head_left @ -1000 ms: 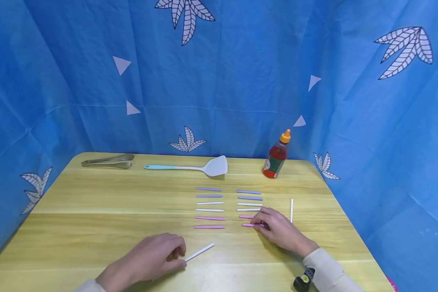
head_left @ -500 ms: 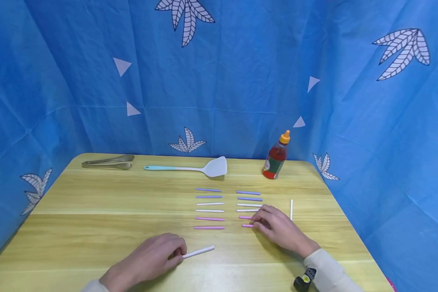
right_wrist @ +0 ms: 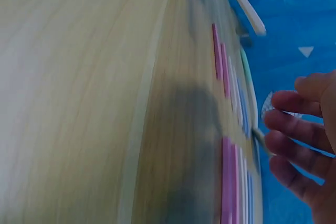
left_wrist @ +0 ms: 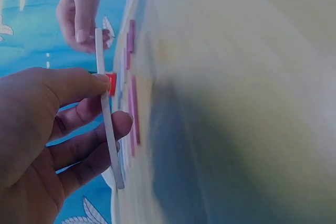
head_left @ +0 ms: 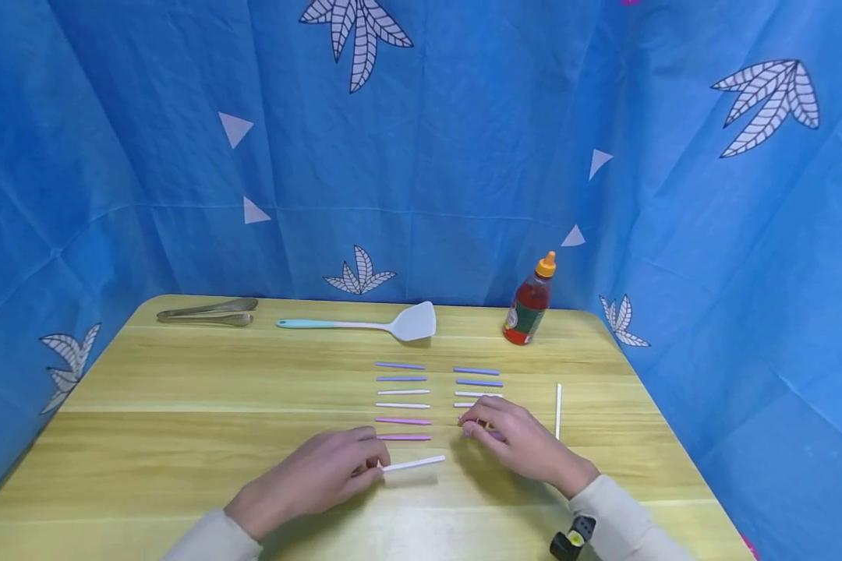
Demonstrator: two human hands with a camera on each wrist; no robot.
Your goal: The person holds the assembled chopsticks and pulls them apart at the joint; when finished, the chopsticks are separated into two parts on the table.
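Note:
In the head view my left hand (head_left: 323, 475) pinches a slim white stick (head_left: 417, 463) between thumb and fingers, raised a little over the table with a shadow beneath. The left wrist view shows the same white stick (left_wrist: 111, 140) under the thumb. My right hand (head_left: 522, 440) hovers over the right-hand column of sticks, partly hiding its pink ones. Its fingers (right_wrist: 294, 129) are loosely bent and hold nothing in the right wrist view. Closest to the left hand lies a pink stick (head_left: 405, 438) of the left column.
Two columns of purple (head_left: 477, 382), white and pink sticks lie in rows on the wooden table (head_left: 182, 436). A lone white stick (head_left: 558, 409) lies at the right. Behind are metal tongs (head_left: 206, 312), a white spatula (head_left: 414, 322) and a sauce bottle (head_left: 528, 310), before a blue curtain (head_left: 463, 156).
My left hand has moved right and forward with the white stick, which now hangs higher and lies closer to level across. The right hand has shifted slightly left, off the pink sticks.

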